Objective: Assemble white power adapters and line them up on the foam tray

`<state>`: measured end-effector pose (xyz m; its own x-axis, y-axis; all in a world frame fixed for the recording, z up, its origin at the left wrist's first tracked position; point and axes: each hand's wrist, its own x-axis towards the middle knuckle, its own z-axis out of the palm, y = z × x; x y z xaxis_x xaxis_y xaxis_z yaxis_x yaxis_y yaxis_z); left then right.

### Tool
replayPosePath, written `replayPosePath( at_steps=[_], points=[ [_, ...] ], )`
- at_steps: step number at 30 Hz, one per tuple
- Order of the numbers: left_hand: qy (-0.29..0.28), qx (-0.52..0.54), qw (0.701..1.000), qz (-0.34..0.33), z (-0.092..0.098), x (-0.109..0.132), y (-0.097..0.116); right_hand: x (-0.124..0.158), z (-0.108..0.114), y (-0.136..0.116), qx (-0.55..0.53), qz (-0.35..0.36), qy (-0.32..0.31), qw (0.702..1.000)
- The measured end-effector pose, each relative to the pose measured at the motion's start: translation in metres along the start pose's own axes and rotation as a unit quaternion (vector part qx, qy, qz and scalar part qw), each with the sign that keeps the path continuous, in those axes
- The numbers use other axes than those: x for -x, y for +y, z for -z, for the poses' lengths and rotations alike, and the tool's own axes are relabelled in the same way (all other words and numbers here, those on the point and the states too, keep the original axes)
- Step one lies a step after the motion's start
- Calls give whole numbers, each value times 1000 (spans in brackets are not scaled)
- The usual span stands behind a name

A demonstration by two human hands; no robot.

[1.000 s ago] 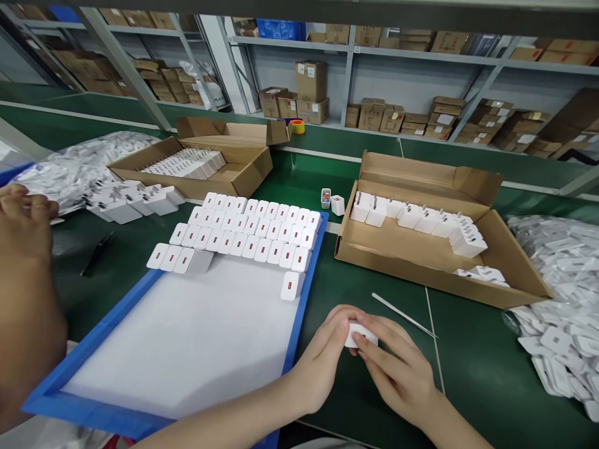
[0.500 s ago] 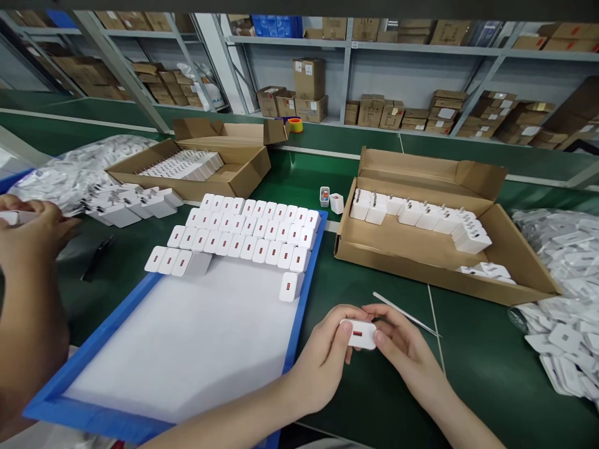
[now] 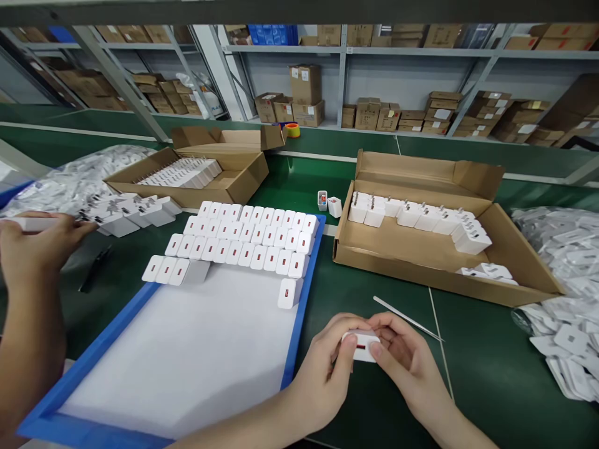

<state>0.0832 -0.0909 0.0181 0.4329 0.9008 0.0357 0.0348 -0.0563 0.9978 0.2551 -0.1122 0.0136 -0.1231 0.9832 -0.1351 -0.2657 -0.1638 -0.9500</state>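
Head view, charger (image 3: 364, 347), between both grips (image 3: 330, 368) (image 3: 406, 357)

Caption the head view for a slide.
Left hand and right hand hold a white charger beside a blue-edged tray.

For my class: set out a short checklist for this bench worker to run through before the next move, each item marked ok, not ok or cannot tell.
1. White block secure: ok; the left hand and right hand both grip it.
2. Red slot showing: ok, on the face toward the camera.
3. Far side of the block inspected: cannot tell; it faces away.
4. Nearest row on the blue-edged tray closed up: not ok; three blocks stand at the left, a single block apart at the right.
5. Thin metal tool out of hand: ok, lying on the green bench.
6. Co-worker's hand apart from the worker's: ok, at far left.
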Motion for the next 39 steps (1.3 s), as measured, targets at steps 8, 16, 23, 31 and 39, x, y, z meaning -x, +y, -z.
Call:
replayPosePath(
  at_steps=[8,16,23,31,39],
  points=[
    [-14,-76,994,80,18,-8,15,-1,11,-2,81,17,69,994],
    [-42,-81,991,101,34,5,45,5,21,2,195,69,-3,978],
    [345,-30,929,132,110,39,24,2,22,-8,131,44,44,989],
    [314,-55,935,155,107,14,-7,-5,32,-5,111,28,39,993],
    [330,-69,932,130,102,2,-16,-3,32,-4,139,36,29,989]
  ],
)
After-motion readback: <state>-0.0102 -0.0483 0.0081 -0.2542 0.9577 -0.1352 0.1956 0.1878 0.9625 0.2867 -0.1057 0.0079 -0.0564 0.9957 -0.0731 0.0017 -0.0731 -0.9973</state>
